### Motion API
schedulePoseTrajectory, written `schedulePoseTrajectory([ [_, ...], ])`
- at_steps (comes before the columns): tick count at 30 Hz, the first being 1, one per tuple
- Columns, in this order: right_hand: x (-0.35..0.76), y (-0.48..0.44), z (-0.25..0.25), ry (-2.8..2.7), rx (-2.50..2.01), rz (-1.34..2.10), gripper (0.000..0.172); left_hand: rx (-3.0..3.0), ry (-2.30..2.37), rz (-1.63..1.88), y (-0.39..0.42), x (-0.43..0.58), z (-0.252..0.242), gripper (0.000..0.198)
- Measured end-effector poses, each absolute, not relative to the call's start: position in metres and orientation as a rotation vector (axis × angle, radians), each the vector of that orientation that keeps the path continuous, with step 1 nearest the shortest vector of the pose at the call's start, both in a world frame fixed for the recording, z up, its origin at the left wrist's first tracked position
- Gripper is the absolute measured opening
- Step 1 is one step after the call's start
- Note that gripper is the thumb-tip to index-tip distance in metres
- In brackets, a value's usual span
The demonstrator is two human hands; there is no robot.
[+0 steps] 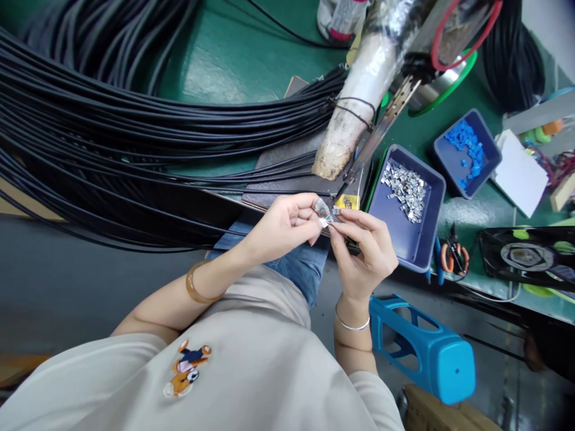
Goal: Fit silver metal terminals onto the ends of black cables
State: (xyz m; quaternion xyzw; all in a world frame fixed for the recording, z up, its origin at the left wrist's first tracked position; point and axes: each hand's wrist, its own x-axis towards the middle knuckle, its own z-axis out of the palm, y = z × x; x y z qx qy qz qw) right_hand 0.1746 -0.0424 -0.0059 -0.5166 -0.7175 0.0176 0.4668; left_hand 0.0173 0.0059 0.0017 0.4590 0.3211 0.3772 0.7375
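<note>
Thin coloured wires point(328, 219) stick out of a cable end between my two hands, just off the bench edge. My left hand point(287, 224) pinches the cable end, and a greyish covering shows on a fingertip. From the other side my right hand point(362, 242) closes thumb and fingers around the wire tips. A small metallic piece shows by its index finger, too small to make out. Right of this hand, a blue-grey tray point(406, 239) contains many small silver metal connectors point(405, 188).
Bundles of black cable point(179, 131) cover the left of the green bench. A wrapped tube point(350, 120) slants above my hands. Farther right are a bin point(472, 190) of blue pieces and orange-handled pliers point(453, 257). A blue stool point(449, 365) lies below.
</note>
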Motion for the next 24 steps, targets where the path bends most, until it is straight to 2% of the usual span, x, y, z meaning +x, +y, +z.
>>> schedulePoseTrajectory([
  [8,0.176,-0.042,-0.007,-1.689,-1.321,0.060,0.011,1.038,0.728,0.845,0.004,0.018,-0.002,0.008],
  [12,0.176,-0.042,-0.010,-1.444,-1.249,0.139,0.012,0.997,0.741,0.868,0.006,0.016,-0.001,0.011],
  [17,0.170,-0.041,-0.016,-1.445,-1.166,0.244,0.011,0.996,0.766,0.865,0.008,0.015,0.001,0.011],
  [24,0.172,-0.037,-0.019,-1.602,-1.215,0.089,0.014,0.955,0.773,0.863,0.008,0.015,-0.002,0.011],
])
